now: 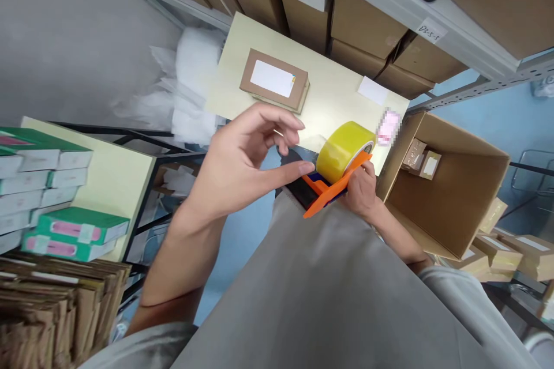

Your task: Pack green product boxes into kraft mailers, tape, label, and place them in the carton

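Note:
My right hand (362,191) is wrapped round an orange and dark blue tape dispenser (322,199), close against the grey clothing over my lap. A wide roll of yellow tape (341,150) sits on the dispenser. Just left of it is my left hand (259,155), its fingers curved and the thumb held apart from them. The thumb tip is at the dispenser's front end; whether it touches cannot be made out. Beyond the hands, a small brown carton (274,81) with a white label lies on the cream tabletop (234,57).
An open cardboard box (450,184) at right holds small cartons. Green and white boxes (78,233) and folded cardboard (56,305) are stacked at left. Shelves (459,29) with brown boxes stand behind the table. A white paper (373,90) lies on the tabletop.

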`<state>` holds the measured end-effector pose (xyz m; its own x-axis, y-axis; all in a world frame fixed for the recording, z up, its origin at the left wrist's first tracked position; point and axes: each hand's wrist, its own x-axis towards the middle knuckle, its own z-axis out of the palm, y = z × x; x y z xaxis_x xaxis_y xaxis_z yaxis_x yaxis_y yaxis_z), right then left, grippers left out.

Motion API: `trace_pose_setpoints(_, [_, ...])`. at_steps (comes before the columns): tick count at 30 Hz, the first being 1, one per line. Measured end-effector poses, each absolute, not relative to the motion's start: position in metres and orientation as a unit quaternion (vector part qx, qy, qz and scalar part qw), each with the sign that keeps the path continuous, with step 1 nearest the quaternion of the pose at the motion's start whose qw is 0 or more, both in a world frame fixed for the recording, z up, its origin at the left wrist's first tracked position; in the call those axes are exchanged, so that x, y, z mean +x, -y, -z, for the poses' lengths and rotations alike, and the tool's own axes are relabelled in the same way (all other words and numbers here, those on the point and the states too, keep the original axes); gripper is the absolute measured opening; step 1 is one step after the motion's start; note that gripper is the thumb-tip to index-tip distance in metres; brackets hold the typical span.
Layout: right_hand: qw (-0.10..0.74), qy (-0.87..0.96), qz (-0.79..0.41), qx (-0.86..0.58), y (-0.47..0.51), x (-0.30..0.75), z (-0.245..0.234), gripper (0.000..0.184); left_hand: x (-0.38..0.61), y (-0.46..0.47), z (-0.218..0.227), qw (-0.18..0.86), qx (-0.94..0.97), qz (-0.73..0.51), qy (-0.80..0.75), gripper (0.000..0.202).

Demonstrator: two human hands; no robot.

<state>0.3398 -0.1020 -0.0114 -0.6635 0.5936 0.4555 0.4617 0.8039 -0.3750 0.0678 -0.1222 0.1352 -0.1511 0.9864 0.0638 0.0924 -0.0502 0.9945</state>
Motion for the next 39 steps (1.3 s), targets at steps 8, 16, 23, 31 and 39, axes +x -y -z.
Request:
trace_pose_setpoints(8, [0.323, 0.907, -0.004, -0.269, 0.099, 0.34, -0.004, 0.028, 0.064, 0.118, -0.144, 0.213, 0.619, -0.51, -0.558, 0.029])
trace_pose_setpoints(16, [0.375, 0.903, -0.08, -0.195, 0.093, 0.337, -0.017, 0.02, 0.061, 0.106, -0.165, 0.319, 0.645, -0.442, -0.535, 0.022])
trace_pose_setpoints(23, [0.309, 0.928, -0.072, -0.198, 0.095, 0.344, -0.02, 0.02, 0.067, 0.088, -0.168, 0.454, 0.581, -0.403, -0.542, 0.048])
trace_pose_setpoints(31, [0.33, 0.932, 0.027, -0.151, 0.088, 0.344, -0.044, 0.018, 0.076, 0.09, -0.162, 0.516, 0.538, -0.383, -0.546, 0.039])
trace_pose_setpoints(39, [0.201, 0.967, -0.058, -0.147, 0.078, 0.35, -0.052, 0.017, 0.079, 0.104, -0.164, 0.51, 0.508, -0.418, -0.554, 0.018])
